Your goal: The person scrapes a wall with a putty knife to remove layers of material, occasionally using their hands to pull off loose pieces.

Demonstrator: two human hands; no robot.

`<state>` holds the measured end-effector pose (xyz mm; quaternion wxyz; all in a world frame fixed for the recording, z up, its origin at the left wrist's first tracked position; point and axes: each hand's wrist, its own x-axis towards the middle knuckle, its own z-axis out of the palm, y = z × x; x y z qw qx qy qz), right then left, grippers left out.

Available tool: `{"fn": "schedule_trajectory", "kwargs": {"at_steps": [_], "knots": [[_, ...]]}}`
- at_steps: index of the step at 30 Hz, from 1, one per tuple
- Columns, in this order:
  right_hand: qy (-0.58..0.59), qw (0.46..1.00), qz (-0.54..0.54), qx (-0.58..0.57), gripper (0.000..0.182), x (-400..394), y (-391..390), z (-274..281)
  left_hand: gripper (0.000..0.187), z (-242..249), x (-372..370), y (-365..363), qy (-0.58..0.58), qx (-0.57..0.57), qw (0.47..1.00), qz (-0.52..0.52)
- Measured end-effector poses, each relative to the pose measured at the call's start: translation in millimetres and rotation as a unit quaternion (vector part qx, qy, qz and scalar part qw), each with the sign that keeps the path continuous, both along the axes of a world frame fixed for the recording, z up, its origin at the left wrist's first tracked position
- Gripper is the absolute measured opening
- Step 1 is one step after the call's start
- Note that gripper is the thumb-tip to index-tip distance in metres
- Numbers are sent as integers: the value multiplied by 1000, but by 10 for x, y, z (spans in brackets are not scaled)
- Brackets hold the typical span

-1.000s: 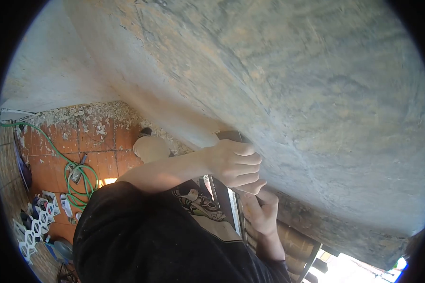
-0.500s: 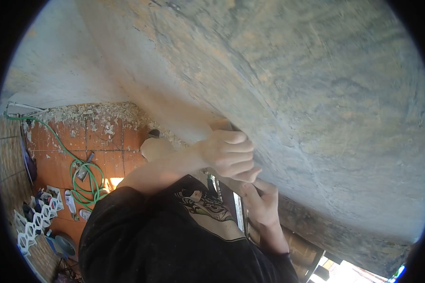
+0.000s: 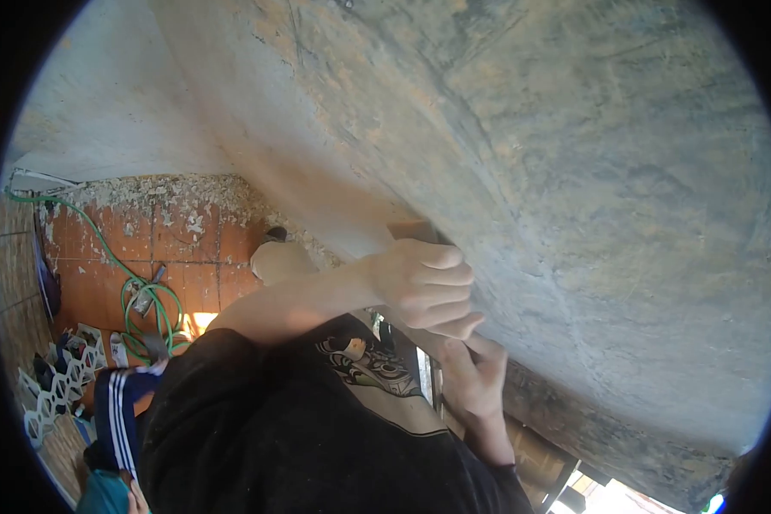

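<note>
My left hand [image 3: 420,287] is curled into a fist against the plastered wall [image 3: 608,197]. A tan, flat-edged piece [image 3: 413,230] juts out beyond its far side; the rest of that piece is hidden by the hand. Just below, close by the left thumb, my right hand [image 3: 478,377] has its thumb and fingers bent together near the wall's lower edge. I cannot tell what the right fingers hold.
Paint flakes [image 3: 188,201] litter the orange tile floor [image 3: 180,244] along the wall. A green hose [image 3: 103,231] lies coiled there. Lower left are a white lattice rack [image 3: 60,394] with shoes and a person in dark striped trousers [image 3: 116,420].
A person in striped trousers has come into view at the lower left, covering part of the floor there. Both my hands have shifted only slightly and keep the same closed shape.
</note>
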<state>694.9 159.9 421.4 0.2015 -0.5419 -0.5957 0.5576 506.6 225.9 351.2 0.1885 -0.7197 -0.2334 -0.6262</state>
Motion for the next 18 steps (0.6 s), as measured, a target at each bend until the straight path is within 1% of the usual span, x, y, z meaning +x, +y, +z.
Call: {"fn": "schedule_trajectory", "kwargs": {"at_steps": [2, 3, 4, 6, 7, 8, 9, 10, 12, 14, 16, 18], "knots": [[-26, 999, 24, 30, 19, 169, -71, 144, 32, 76, 164, -37, -22, -2, 999, -48], [-31, 999, 23, 28, 19, 261, -136, 219, 32, 91, 255, -49, -15, 3, 997, -74], [-31, 999, 12, 35, 20, 343, -190, 287, 32, 118, 350, -49, -19, 4, 997, -74], [-31, 998, 3, 46, 21, 316, -186, 318, 33, 181, 476, -29, -34, 57, 996, -58], [-74, 986, 33, 143, 21, 206, -167, 266, 33, 177, 454, -25, -50, 41, 996, -65], [-115, 963, 59, 238, 21, 91, -128, 214, 33, 106, 335, 5, -49, 45, 995, -68], [-83, 977, 61, 188, 16, 6, -26, 137, 33, -16, 172, 44, -30, 36, 998, -35], [-100, 990, 29, 93, 16, -12, -14, 39, 33, -86, 93, 51, -12, 25, 1000, -5], [-53, 998, 10, 29, 18, -139, 45, 50, 33, -48, -10, 63, -8, 13, 1000, 2], [-45, 998, 25, 46, 18, -19, 31, 72, 33, -25, 12, -11, -13, -12, 1000, 10], [-34, 997, 46, 48, 16, 150, -30, 235, 33, 49, 187, -14, -33, 4, 999, -31], [-44, 999, 3, 0, 18, 294, -158, 394, 35, 104, 378, -45, -45, 8, 998, -49]]}}
